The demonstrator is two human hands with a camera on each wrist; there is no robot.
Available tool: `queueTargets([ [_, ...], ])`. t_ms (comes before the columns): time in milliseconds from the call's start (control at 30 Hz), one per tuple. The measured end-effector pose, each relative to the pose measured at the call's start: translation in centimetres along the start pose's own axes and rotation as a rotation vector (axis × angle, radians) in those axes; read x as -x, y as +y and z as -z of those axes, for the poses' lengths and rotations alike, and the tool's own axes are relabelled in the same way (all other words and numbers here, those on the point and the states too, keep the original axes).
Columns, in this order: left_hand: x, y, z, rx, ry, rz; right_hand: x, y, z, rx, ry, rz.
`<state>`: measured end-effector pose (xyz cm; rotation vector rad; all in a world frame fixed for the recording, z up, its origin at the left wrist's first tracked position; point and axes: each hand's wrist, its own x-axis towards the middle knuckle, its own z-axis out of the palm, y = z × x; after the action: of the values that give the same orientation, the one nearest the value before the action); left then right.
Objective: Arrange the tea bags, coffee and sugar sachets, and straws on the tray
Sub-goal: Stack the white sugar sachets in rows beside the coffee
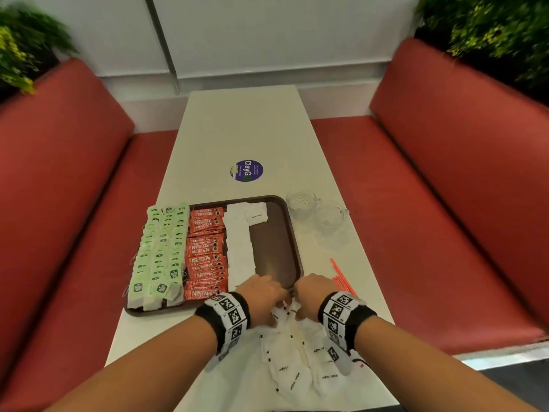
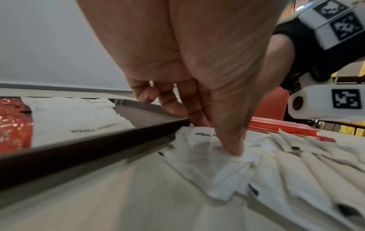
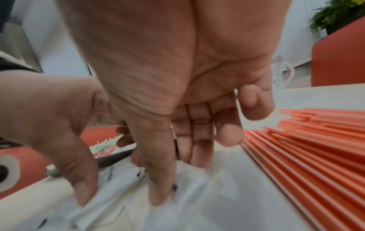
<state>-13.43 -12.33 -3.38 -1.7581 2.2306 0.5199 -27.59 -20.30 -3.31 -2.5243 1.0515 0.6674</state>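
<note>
I see both hands down on the loose sugar sachets (image 1: 292, 352) heaped on the bench (image 1: 237, 129), just in front of the tray's (image 1: 292, 233) near right corner. My left hand (image 1: 263, 295) has its thumb (image 2: 231, 140) pressed down into the pile, with a sachet caught between thumb and fingers; from its wrist view it reads as a pinch on the paper. My right hand (image 1: 312, 294) sits beside it, nearly touching, thumb (image 3: 158, 179) and straight fingers pushed down into the same heap; I cannot tell whether it has actually gripped one.

On the tray, green tea bags (image 1: 162, 251) fill the left columns, red coffee sachets (image 1: 206, 251) run next to them, then a column of white sugar sachets (image 1: 239, 242), with one more sachet (image 1: 257, 217) lying at the far end beside that column. The tray's right part is bare brown.

Orange straws (image 1: 341, 278) lie on the bench just right of my right hand, off the tray. Two glass mugs (image 1: 315, 214) stand on the bench beyond the tray's right edge. A round purple sticker (image 1: 246, 171) is stuck farther up the bench. Red seats (image 1: 445, 173) flank it.
</note>
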Motion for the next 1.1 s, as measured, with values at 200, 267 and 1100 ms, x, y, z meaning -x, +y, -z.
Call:
queueTargets([
  [200, 0.4, 0.8, -0.2, -0.062, 0.013, 0.032, 0.5, 0.0, -0.3, 0.021, -0.051, 0.066],
  [267, 0.6, 0.6, 0.0, -0.034, 0.030, 0.029, 0.7, 0.4, -0.3, 0.009, -0.044, 0.093],
  [1100, 2.0, -5.4, 2.0, 0.690, 0.398, 0.274, -2.1, 0.7, 3.9, -0.616, 0.397, 0.280],
])
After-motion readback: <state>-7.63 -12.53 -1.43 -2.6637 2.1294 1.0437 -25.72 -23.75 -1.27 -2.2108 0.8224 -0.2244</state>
